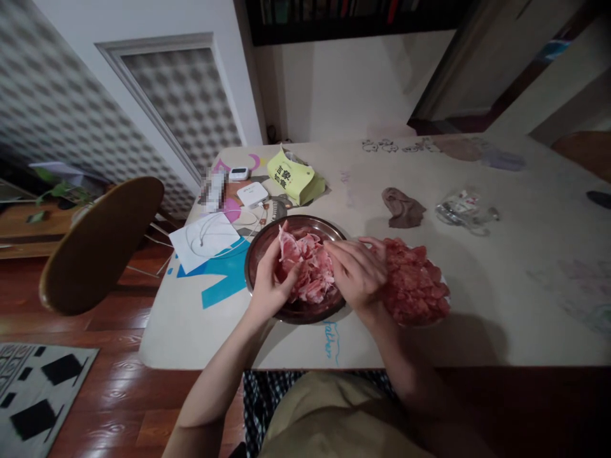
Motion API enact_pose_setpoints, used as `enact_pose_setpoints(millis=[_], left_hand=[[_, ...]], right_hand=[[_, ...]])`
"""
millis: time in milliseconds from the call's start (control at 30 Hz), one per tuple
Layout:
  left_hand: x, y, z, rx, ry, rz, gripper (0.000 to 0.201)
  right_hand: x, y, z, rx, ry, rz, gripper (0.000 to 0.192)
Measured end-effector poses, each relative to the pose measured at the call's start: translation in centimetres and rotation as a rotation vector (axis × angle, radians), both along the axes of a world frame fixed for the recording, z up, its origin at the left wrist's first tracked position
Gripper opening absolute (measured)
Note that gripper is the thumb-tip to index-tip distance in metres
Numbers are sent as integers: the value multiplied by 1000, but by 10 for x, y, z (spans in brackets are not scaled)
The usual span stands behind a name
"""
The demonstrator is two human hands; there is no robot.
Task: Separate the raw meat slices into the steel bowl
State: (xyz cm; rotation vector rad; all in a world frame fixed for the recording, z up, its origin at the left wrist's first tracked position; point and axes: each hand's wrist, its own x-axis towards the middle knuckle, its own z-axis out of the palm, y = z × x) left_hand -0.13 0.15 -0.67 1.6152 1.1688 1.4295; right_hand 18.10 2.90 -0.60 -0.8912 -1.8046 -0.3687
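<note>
Pink-and-white marbled meat point(312, 273), several folded pieces, sits in the round metal bowl point(310, 313), near the front edge of the table point(491, 286). Both hands on it. Left hand point(270, 280) grips the left side of the meat, thumb toward the middle, fingers wrapped round the outer edge. Right hand point(359, 270) reaches over the right rim, fingers curled, tips against the upper right of the meat; thumb hidden, so can't tell if it's pinching or just touching. Just right of the bowl, partly behind the right hand: heap of darker red meat slices point(416, 283) on a white plate point(447, 285), mostly covered. Beyond that, crumpled brown cloth point(403, 208), and to its right some clear plastic packaging point(463, 208). Behind the bowl: yellow-green packet point(296, 178) with dark lettering, white box-shaped device point(252, 194), small white unit with a screen point(239, 173). Left of the bowl: white sheet point(205, 248) with a thin cable looped over it, next to a flat blue shape point(222, 280). Off the table's left side: wooden chair point(100, 248), patterned rug point(42, 394) on the reddish wood floor point(114, 331).
</note>
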Motion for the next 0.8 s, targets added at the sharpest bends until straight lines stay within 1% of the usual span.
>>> enact_pose_setpoints(millis=[167,267,367,467,700,800], left_hand=[[-4,-1,-8,-70,-61,-97,65],[-5,-2,-7,-97,-83,-149,64],[-5,-3,-5,-117,-47,-205,62],[-6,-3,-5,-81,-10,-249,60],[-2,-3,-6,52,44,-143,54],[0,-1,-5,130,29,-38,48]], right_hand=[[-11,-3,0,-100,-49,66,34],[-16,-9,-1,-88,-44,99,27],[-20,-14,-3,-102,-25,129,25],[-22,-15,-3,-139,14,116,24],[-23,-16,3,-165,113,91,20],[-24,-18,2,-133,110,90,19]])
